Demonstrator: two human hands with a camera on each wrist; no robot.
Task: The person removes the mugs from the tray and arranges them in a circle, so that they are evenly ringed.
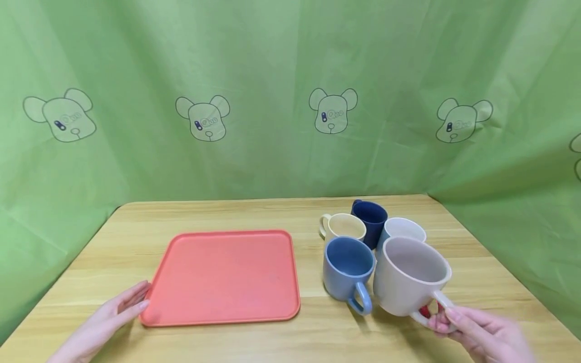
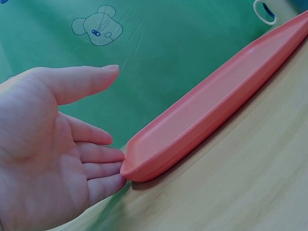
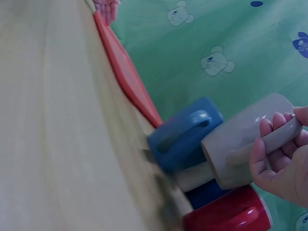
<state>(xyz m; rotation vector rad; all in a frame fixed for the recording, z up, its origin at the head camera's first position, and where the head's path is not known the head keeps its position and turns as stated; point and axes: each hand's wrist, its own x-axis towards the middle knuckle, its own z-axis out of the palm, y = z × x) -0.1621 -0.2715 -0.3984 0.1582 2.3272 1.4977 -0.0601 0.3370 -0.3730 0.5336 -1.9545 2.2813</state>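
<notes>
My right hand [image 1: 487, 333] grips the handle of a light grey mug [image 1: 404, 282], which is raised off the table in the right wrist view. A blue mug [image 1: 347, 269] stands just left of it, handle toward me. Behind them are a cream mug [image 1: 346, 227], a dark navy mug [image 1: 373, 222] and a pale blue mug [image 1: 406, 228]. A red mug [image 3: 228, 211] is mostly hidden behind the grey one in the head view. My left hand [image 2: 53, 139], fingers extended and thumb apart, touches the near left corner of a flat coral tray [image 1: 227, 277].
The wooden table [image 1: 313, 327] carries the tray at left and the mugs at right, with a strip of bare wood between. A green curtain [image 1: 272, 166] with bear-head drawings hangs behind the table and along both sides.
</notes>
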